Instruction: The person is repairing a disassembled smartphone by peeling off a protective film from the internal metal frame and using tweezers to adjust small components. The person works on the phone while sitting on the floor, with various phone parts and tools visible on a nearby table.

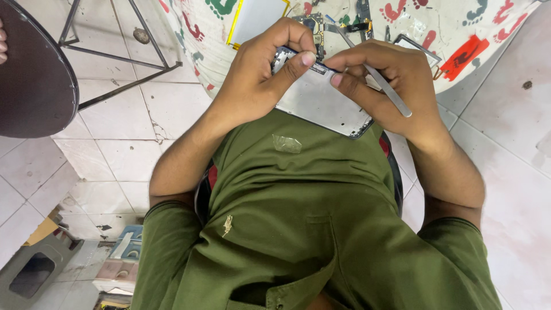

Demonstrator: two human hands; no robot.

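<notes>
Head view: the person looks down past an olive-green shirt [298, 229] at both hands working against the near edge of a tabletop [488, 34] covered in a white cloth printed with red and green footprints. The left hand [258, 74] is clenched around the upper end of an opened phone frame [324, 106], thumb pressed on its top edge. The frame lies tilted, its pale inner plate facing up, half over the tabletop edge and half above the person's lap. The right hand [390, 80] pinches metal tweezers [376, 74], their tips at the frame's top edge, close to the left thumb. Behind the hands on the cloth lie a small circuit board [313, 26] and a yellow-rimmed white panel [255, 20].

The floor [115, 155] is worn pale tile with dark grout. At left stands a dark round stool [34, 74] on thin metal legs. A grey box [34, 272] sits at lower left.
</notes>
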